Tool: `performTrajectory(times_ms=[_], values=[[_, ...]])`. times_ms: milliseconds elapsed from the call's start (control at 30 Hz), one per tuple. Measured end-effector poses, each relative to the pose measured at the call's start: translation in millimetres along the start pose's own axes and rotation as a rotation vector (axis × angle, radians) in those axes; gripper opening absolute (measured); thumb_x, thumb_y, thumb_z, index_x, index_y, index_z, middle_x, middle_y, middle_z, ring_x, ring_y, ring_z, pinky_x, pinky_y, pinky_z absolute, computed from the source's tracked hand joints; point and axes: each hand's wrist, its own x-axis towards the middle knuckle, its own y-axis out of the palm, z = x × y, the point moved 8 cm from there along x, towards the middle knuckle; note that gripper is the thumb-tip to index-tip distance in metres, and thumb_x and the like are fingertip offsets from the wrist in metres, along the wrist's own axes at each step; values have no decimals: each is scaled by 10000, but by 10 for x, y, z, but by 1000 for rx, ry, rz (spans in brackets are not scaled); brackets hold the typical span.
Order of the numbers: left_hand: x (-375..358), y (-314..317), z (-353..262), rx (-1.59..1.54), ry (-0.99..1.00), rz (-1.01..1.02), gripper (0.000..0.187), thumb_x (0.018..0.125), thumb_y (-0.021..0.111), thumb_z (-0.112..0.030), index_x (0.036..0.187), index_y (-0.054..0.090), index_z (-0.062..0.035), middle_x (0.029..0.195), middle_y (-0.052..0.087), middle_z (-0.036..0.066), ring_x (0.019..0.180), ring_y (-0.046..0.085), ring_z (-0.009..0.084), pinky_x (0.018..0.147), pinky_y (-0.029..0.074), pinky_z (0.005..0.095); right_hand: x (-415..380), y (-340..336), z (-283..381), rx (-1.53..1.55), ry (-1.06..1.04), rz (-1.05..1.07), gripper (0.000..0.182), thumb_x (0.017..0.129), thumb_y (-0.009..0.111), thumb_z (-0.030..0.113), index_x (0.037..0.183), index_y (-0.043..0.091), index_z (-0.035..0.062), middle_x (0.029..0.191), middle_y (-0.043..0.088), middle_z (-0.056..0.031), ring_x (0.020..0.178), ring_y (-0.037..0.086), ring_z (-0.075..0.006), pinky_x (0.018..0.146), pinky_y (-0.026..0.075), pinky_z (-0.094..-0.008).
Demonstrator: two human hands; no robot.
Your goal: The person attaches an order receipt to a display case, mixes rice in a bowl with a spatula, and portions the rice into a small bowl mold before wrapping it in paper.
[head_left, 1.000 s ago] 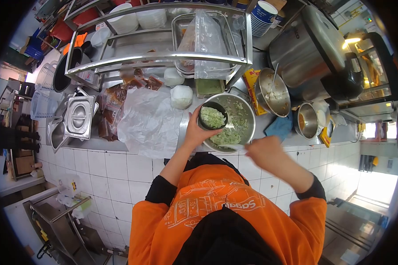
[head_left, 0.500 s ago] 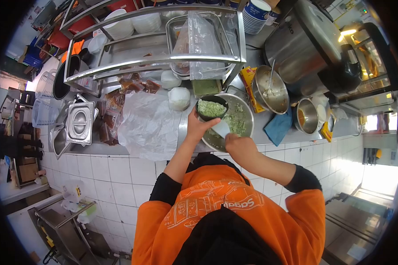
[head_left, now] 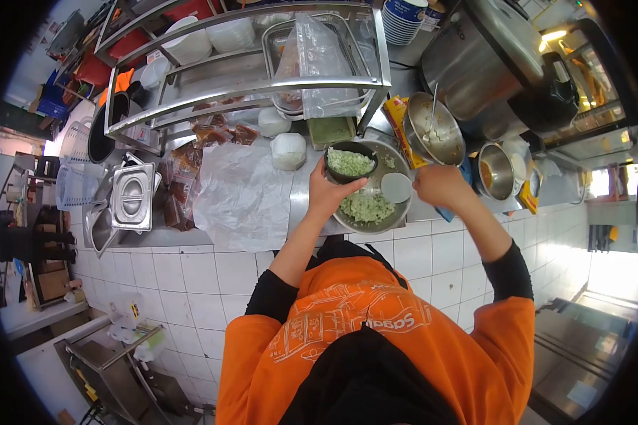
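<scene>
My left hand (head_left: 326, 193) holds a small black bowl (head_left: 351, 162) heaped with chopped green vegetable, raised over the left rim of a large steel mixing bowl (head_left: 402, 212). More chopped greens (head_left: 366, 207) lie in the bottom of that steel bowl. My right hand (head_left: 439, 185) is over the bowl's right edge and grips a white paddle-like scoop (head_left: 395, 187) whose round blade points left, just beside the black bowl. I wear an orange shirt with black sleeves.
A steel counter carries a crumpled clear plastic sheet (head_left: 241, 195), white wrapped lumps (head_left: 288, 150), a lidded steel container (head_left: 130, 197), a steel bowl with a spoon (head_left: 434, 129), a small pot (head_left: 495, 171) and a big rice cooker (head_left: 489, 53). A wire shelf rack (head_left: 248, 64) stands behind.
My right hand moved from the bowl's near left side up and to the right with the scoop. The black bowl stayed raised and shifted slightly right.
</scene>
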Motion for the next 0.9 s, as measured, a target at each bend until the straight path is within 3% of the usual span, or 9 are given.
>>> performTrajectory(times_ms=[33,167,300,467,567,667,767,867,900], values=[[-3,54,-59,-28,-15,-16,711,600,894,-209,1175,539,12,1115,626,105,1048,593,182,914,468,311,58,38,-98,91,25,49,190,805,599,237,872,701,91,794,691,-121,725,672,-331,655,520,-452],[-104,228,-236,30,16,-167,713,615,890,-224,1170,515,22,1103,616,116,1003,602,187,879,481,313,-340,131,375,313,-70,-276,292,886,520,298,890,690,61,696,656,-170,683,649,-382,664,522,-464],[-98,375,-446,99,188,-276,667,619,880,-214,1135,532,24,1064,614,136,968,596,229,864,479,350,-628,-14,760,341,-33,-289,248,901,525,281,838,666,87,636,626,-164,642,632,-390,629,505,-481],[-149,421,-527,69,287,-277,656,627,877,-193,1140,525,13,1074,602,139,983,590,241,884,469,360,-738,62,662,615,21,-398,261,910,530,300,841,664,87,618,603,-185,641,624,-394,607,488,-476],[-192,337,-522,-82,225,-284,675,671,858,-150,1202,472,9,1118,584,125,1019,578,215,914,459,346,-690,228,591,725,48,-375,274,907,552,313,886,674,69,674,621,-193,672,632,-378,619,488,-428],[-201,176,-425,-171,155,-311,707,715,828,-88,1269,401,17,1180,555,120,1068,560,190,954,443,325,-341,786,375,1069,12,-354,285,908,568,312,928,673,48,734,644,-182,707,637,-347,650,484,-376],[-181,-83,-331,-246,136,-367,723,701,834,-85,1272,405,24,1192,548,124,1093,551,201,969,434,329,-219,905,349,1095,4,-354,285,916,572,301,939,663,32,743,644,-150,698,637,-265,668,472,-338],[-192,-314,-367,-16,185,-298,744,690,841,-99,1277,401,25,1213,536,129,1118,535,206,986,420,342,-224,949,260,1124,-10,-372,280,918,571,296,938,659,32,733,639,-136,671,621,-233,663,467,-326],[-222,-390,-384,116,180,-278,810,658,844,-84,1314,379,12,1256,489,145,1168,502,253,1012,399,367,-224,947,227,1121,-13,-382,278,919,572,295,937,658,32,730,638,-132,663,614,-224,661,465,-321]])
